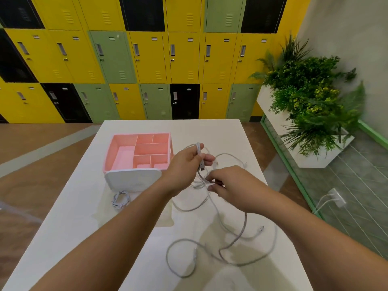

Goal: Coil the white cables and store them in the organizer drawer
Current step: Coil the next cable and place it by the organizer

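Loose white cables (235, 244) sprawl in tangled loops over the right half of the white table (69, 238). My left hand (186, 162) holds one cable end upright above the table, its plug hanging below my fingers. My right hand (228, 183) pinches a strand of the same tangle just below and to the right. One coiled white cable (120, 200) lies in front of the organizer. The pink organizer (123, 152) stands at the table's middle left, its white-fronted drawer (134, 179) facing me; whether the drawer is pulled out I cannot tell.
The organizer's top has several open pink compartments. Yellow, green and black lockers (147, 59) line the far wall. A white planter with green plants (310, 106) stands to the right, beside a glass panel with a green frame (294, 175).
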Demonstrator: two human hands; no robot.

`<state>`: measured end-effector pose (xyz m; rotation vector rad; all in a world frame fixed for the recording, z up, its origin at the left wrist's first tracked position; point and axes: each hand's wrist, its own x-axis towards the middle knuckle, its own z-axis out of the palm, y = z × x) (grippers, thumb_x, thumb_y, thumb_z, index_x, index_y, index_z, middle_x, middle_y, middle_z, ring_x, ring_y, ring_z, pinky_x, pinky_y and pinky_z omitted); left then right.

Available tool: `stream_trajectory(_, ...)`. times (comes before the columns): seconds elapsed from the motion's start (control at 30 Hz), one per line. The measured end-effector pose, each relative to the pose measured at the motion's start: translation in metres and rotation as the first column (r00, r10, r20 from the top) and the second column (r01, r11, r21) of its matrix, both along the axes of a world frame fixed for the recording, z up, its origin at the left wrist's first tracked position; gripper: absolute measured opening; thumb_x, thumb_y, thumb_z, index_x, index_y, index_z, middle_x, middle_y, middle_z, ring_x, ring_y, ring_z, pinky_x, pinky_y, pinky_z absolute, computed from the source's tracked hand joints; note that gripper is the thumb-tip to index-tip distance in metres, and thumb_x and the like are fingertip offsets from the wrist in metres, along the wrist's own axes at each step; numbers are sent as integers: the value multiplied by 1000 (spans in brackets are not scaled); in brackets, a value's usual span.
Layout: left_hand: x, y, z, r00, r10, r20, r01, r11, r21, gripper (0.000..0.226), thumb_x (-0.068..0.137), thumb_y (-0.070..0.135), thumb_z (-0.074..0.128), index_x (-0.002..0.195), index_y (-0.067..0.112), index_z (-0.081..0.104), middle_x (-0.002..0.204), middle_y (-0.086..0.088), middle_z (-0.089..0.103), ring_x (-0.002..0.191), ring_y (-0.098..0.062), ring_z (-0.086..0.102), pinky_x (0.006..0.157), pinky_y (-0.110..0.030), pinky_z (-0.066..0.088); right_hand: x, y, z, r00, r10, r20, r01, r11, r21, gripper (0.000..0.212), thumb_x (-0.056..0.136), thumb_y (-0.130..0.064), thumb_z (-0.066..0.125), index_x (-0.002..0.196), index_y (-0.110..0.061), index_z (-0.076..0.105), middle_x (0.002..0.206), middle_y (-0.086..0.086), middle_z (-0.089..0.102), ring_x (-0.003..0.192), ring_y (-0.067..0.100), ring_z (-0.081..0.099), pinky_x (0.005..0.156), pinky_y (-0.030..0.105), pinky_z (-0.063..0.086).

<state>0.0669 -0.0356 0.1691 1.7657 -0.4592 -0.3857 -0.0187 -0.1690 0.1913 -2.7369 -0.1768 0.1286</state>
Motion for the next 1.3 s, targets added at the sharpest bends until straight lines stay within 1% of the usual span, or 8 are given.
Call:
stream_trajectory(0.2, -7, 7, 1, 972, -40, 231, -8, 979, 203, 32, 104, 12, 39, 131, 4, 54, 113, 17, 59, 96, -1, 58, 75, 3, 38, 0, -9, 20, 999, 31, 35, -29, 998, -63, 20, 98, -23, 51, 115, -25, 62, 83, -14, 60, 74, 2, 52, 65, 17, 38)
stream_trajectory(0.3, -11, 9, 1, 953, -123, 275, 43, 960, 278, 25, 104, 15, 38, 117, 11, 59, 105, 13, 63, 99, -9, 59, 85, -19, 44, 1, -13, 29, 998, 26, 60, -23, 999, -46, 19, 99, -18, 47, 109, -27, 61, 82, -16, 62, 73, -2, 54, 60, 8, 37)
stream_trajectory(0.37, -13, 12, 0, 963, -175, 205, 114, 953, 280, 24, 102, 15, 36, 103, 15, 59, 95, 9, 67, 93, -11, 62, 89, -33, 49, 3, -16, 34, 994, 34, 106, -27, 997, -71, 17, 99, -20, 47, 107, -29, 59, 87, -13, 67, 77, 4, 55, 62, 16, 39)
stream_trajectory(0.47, -17, 14, 6, 960, -245, 137, 195, 934, 299, 26, 97, 12, 38, 99, 17, 63, 95, 8, 69, 91, -5, 62, 86, -29, 48, 7, -20, 36, 982, 52, 182, -32, 994, -108, 16, 100, -21, 45, 107, -29, 56, 87, -14, 68, 79, 10, 58, 67, 31, 46)
stream_trajectory(0.67, -23, 16, 14, 933, -277, 229, 187, 918, 351, 31, 104, 30, 39, 79, 24, 56, 76, 12, 61, 75, -4, 57, 72, -23, 43, 12, -28, 35, 949, 63, 310, -15, 987, -157, 12, 100, -28, 44, 105, -24, 54, 84, -10, 67, 72, 15, 58, 63, 33, 47)
stream_trajectory(0.93, -26, 21, 13, 967, -191, 170, 143, 956, 258, 33, 105, 32, 35, 120, 21, 62, 81, 5, 57, 75, -10, 52, 75, -29, 48, 22, -45, 23, 834, 195, 515, -18, 944, -329, 4, 85, -17, 70, 89, -14, 69, 86, 2, 64, 74, 23, 47, 59, 39, 47)
stream_trajectory(1.1, -31, 19, 21, 980, -157, 120, 136, 977, 166, 32, 105, 30, 34, 118, 23, 63, 85, 3, 57, 74, -8, 52, 68, -16, 45, 23, -41, 13, 886, 54, 460, 14, 989, -145, 9, 94, -7, 57, 96, -12, 64, 91, 4, 63, 80, 25, 52, 69, 35, 44)
stream_trajectory(1.3, -36, 18, 32, 990, -131, 52, 133, 991, -25, 31, 105, 24, 37, 115, 23, 66, 82, 6, 56, 79, -11, 58, 72, -17, 49, 21, -34, 14, 947, -114, 301, 82, 990, 117, 25, 102, -22, 39, 91, -15, 60, 84, -7, 61, 84, 15, 46, 69, 29, 33)
